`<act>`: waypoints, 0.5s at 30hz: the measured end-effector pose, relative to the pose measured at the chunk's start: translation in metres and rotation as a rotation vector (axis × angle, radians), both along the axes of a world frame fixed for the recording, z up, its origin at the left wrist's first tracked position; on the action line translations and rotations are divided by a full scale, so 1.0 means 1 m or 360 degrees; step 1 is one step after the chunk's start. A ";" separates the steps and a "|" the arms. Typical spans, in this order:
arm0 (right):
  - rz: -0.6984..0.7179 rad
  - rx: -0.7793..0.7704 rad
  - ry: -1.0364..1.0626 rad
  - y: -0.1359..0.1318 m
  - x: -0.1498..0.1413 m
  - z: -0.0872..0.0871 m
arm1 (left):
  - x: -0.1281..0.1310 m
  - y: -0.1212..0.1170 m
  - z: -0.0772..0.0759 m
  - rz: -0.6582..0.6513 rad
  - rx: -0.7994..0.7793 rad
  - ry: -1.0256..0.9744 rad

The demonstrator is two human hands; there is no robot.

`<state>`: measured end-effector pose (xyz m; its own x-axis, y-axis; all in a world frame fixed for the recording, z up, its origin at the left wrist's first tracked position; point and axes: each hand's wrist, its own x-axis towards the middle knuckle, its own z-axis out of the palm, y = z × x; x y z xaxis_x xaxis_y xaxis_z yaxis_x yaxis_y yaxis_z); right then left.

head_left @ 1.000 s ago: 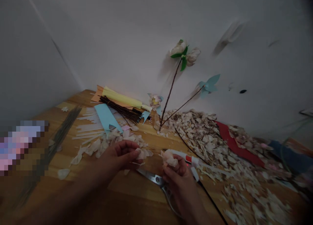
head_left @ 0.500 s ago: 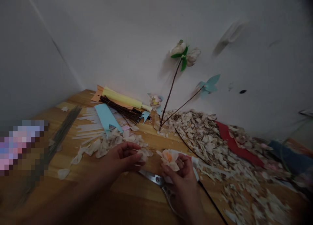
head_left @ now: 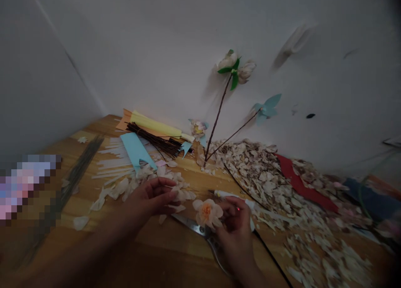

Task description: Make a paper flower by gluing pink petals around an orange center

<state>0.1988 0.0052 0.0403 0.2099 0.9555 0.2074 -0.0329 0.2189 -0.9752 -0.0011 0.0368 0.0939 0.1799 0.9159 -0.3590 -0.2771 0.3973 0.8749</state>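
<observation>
My right hand (head_left: 236, 223) is closed on a small artificial flower (head_left: 207, 212) with pale petals and an orange centre, its face turned up toward me. On the other side, my left hand (head_left: 158, 198) is closed, thumb against fingers, on pale translucent petals (head_left: 181, 196); how many it pinches I cannot tell. Metal scissors (head_left: 200, 229) lie on the wood below the flower, partly covered by my right hand. Behind that hand rests a white glue gun (head_left: 227, 194) with a dark tip, a red light and a black cord.
A heap of dried petals (head_left: 260, 171) covers the right side, with a red strip (head_left: 300, 185) across it. Brown stems (head_left: 156, 141) and blue paper (head_left: 136, 150) lie at left. A branch with white flowers (head_left: 228, 64) leans at the wall.
The flower has turned to face me more fully and shifted slightly left and down. My left hand has moved slightly left and up, still holding petals.
</observation>
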 end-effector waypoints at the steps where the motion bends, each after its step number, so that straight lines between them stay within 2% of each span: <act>1: 0.0034 -0.0027 0.0010 0.001 0.001 -0.001 | 0.000 0.000 0.002 0.0008 0.0010 0.0009; 6: 0.0236 -0.0116 0.0219 0.004 0.003 -0.007 | -0.005 0.000 0.008 0.0004 0.0035 0.0048; 10: 0.0507 -0.0165 0.0348 0.002 0.005 -0.005 | -0.005 0.000 0.006 -0.0130 0.0132 0.0074; 13: 0.0711 -0.0154 0.0237 -0.006 0.009 0.001 | -0.003 -0.006 0.007 -0.0304 0.0329 0.0235; 15: 0.0769 -0.0013 -0.0055 -0.011 0.012 0.010 | -0.003 -0.013 0.013 -0.0419 0.0547 0.0461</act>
